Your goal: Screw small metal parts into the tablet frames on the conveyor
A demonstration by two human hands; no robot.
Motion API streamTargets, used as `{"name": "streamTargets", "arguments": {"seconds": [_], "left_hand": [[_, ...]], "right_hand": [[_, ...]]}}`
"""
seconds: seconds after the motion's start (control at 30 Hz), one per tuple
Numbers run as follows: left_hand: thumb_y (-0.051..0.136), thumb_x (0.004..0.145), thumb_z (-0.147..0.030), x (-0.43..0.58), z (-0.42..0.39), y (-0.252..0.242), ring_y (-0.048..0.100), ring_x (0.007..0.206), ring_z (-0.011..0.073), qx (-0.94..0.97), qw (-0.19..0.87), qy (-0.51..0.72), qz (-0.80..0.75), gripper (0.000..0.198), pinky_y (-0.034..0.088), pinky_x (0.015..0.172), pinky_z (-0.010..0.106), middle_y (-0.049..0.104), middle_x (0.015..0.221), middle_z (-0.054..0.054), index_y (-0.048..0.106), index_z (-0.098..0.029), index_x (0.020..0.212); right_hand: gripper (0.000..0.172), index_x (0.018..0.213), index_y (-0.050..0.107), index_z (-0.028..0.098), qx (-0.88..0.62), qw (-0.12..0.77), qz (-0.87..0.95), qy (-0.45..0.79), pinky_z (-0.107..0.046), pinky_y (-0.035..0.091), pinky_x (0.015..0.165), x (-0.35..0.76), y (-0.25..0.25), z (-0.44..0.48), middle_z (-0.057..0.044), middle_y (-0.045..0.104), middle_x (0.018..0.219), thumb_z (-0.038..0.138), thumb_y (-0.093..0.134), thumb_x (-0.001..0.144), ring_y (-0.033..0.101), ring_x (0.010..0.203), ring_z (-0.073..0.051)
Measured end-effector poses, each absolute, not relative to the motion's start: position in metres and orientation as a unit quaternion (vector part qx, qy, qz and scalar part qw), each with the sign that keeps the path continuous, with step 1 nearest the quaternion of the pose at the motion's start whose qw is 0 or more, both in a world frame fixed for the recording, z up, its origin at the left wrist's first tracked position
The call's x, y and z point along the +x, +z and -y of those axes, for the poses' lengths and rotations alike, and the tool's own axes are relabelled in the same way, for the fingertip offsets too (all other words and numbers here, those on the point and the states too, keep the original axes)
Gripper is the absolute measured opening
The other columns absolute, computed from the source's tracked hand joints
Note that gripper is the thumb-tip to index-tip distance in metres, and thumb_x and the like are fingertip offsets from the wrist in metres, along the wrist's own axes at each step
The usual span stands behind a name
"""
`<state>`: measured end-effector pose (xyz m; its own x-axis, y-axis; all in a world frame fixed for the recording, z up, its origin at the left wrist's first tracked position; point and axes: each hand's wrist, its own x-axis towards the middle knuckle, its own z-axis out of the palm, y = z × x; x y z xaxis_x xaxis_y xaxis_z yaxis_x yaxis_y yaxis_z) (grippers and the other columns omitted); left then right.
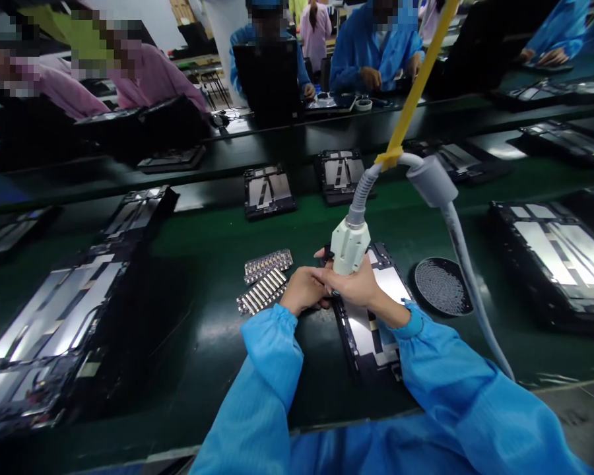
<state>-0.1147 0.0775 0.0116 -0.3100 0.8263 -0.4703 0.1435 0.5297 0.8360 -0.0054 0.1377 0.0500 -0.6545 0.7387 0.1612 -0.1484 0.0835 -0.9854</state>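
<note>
My right hand [355, 285] is wrapped round the lower part of a pale electric screwdriver [350, 243], which hangs upright from a grey cable. My left hand [304, 288] is closed beside the screwdriver's lower end, its fingers meeting those of my right hand; what it grips, if anything, is hidden. Beneath both hands lies an opened tablet-like device [361, 330] with silver panels in a black frame. The screwdriver's tip is covered by my hands. Just left of my left hand are two panels of small circuit boards [263, 292], one overlapping the other.
A round black dish of small screws [443, 285] stands right of the device. More opened devices [268, 190] lie about the dark green bench [208, 237]. A yellow strap [416, 86] holds up the cable [468, 264], which loops down on the right. Co-workers [376, 49] sit across the bench.
</note>
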Motion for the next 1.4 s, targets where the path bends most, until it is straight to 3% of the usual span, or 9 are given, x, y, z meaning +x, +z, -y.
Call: {"name": "streamTargets", "arguments": {"seconds": [0.37, 0.47, 0.57, 0.77, 0.9, 1.0, 1.17, 1.3, 1.4], "left_hand": [[0.055, 0.076, -0.009, -0.113, -0.075, 0.014, 0.059, 0.041, 0.0099, 0.36, 0.447, 0.365, -0.733, 0.014, 0.041, 0.036, 0.016, 0.065, 0.055, 0.002, 0.069, -0.01, 0.071], [0.055, 0.072, -0.003, -0.105, -0.065, 0.017, 0.063, 0.05, 0.0106, 0.378, 0.407, 0.378, -0.741, 0.016, 0.047, 0.047, 0.017, 0.067, 0.06, 0.002, 0.07, -0.011, 0.073], [0.056, 0.076, -0.006, -0.099, -0.042, 0.019, 0.066, 0.061, 0.0113, 0.392, 0.378, 0.379, -0.748, 0.02, 0.05, 0.056, 0.019, 0.071, 0.071, 0.001, 0.071, -0.015, 0.086], [0.06, 0.08, -0.025, -0.143, 0.027, 0.031, 0.063, 0.073, 0.0181, 0.326, 0.179, 0.335, -0.866, 0.022, 0.05, 0.072, 0.032, 0.07, 0.091, 0.008, 0.07, -0.015, 0.097], [0.074, 0.066, -0.041, -0.185, 0.047, 0.027, 0.062, 0.079, 0.0211, 0.319, 0.075, 0.244, -0.913, 0.04, 0.048, 0.07, 0.032, 0.066, 0.098, 0.008, 0.07, -0.017, 0.099], [0.077, 0.059, -0.045, -0.198, 0.05, 0.024, 0.061, 0.068, 0.0187, 0.329, 0.069, 0.233, -0.913, 0.041, 0.046, 0.061, 0.029, 0.065, 0.083, 0.004, 0.07, -0.018, 0.089], [0.066, 0.069, -0.053, -0.183, 0.061, 0.045, 0.053, 0.05, 0.0147, 0.315, 0.064, 0.282, -0.904, 0.034, 0.04, 0.05, 0.026, 0.057, 0.053, -0.002, 0.068, -0.019, 0.076], [0.063, 0.075, -0.048, -0.126, 0.057, 0.065, 0.056, 0.052, 0.0144, 0.428, 0.036, 0.257, -0.866, 0.03, 0.044, 0.055, 0.026, 0.065, 0.063, 0.001, 0.071, -0.02, 0.079], [0.063, 0.078, -0.046, -0.087, 0.041, 0.064, 0.061, 0.06, 0.0165, 0.5, 0.126, 0.21, -0.83, 0.034, 0.049, 0.062, 0.028, 0.073, 0.084, 0.006, 0.072, -0.02, 0.098]], "right_hand": [[0.023, 0.076, 0.062, 0.019, -0.226, 0.329, 0.694, 0.599, -0.03, 0.054, 0.055, -0.003, 0.052, -0.133, -0.001, 0.062, 0.058, 0.035, 0.074, 0.067, 0.061, 0.053, -0.017], [0.02, 0.075, 0.062, 0.019, -0.208, 0.341, 0.704, 0.587, -0.032, 0.056, 0.064, -0.002, 0.05, -0.13, -0.005, 0.067, 0.068, 0.034, 0.072, 0.067, 0.066, 0.064, -0.02], [0.019, 0.081, 0.062, 0.018, -0.211, 0.345, 0.703, 0.585, -0.031, 0.055, 0.059, -0.002, 0.045, -0.13, -0.003, 0.065, 0.065, 0.031, 0.069, 0.069, 0.064, 0.06, -0.018], [0.019, 0.086, 0.062, 0.016, -0.204, 0.341, 0.689, 0.606, -0.027, 0.048, 0.047, -0.002, 0.046, -0.129, 0.004, 0.055, 0.052, 0.028, 0.068, 0.072, 0.054, 0.045, -0.012], [0.021, 0.09, 0.061, 0.017, -0.192, 0.37, 0.675, 0.609, -0.027, 0.048, 0.045, 0.006, 0.066, -0.132, 0.007, 0.052, 0.049, 0.028, 0.069, 0.073, 0.051, 0.041, -0.011], [0.02, 0.091, 0.061, 0.02, -0.193, 0.411, 0.684, 0.571, -0.029, 0.05, 0.05, 0.023, 0.081, -0.142, 0.007, 0.052, 0.048, 0.029, 0.07, 0.075, 0.052, 0.043, -0.011], [0.023, 0.097, 0.06, 0.022, -0.209, 0.44, 0.68, 0.547, -0.028, 0.049, 0.044, 0.067, 0.083, -0.168, 0.007, 0.056, 0.05, 0.028, 0.071, 0.078, 0.055, 0.044, -0.013], [0.024, 0.093, 0.063, 0.023, -0.254, 0.471, 0.652, 0.537, -0.03, 0.047, 0.042, 0.098, 0.079, -0.184, 0.006, 0.057, 0.05, 0.027, 0.076, 0.073, 0.054, 0.042, -0.014], [0.024, 0.088, 0.065, 0.025, -0.278, 0.484, 0.636, 0.532, -0.031, 0.045, 0.039, 0.113, 0.08, -0.19, 0.005, 0.055, 0.047, 0.027, 0.079, 0.069, 0.052, 0.039, -0.015]]}}
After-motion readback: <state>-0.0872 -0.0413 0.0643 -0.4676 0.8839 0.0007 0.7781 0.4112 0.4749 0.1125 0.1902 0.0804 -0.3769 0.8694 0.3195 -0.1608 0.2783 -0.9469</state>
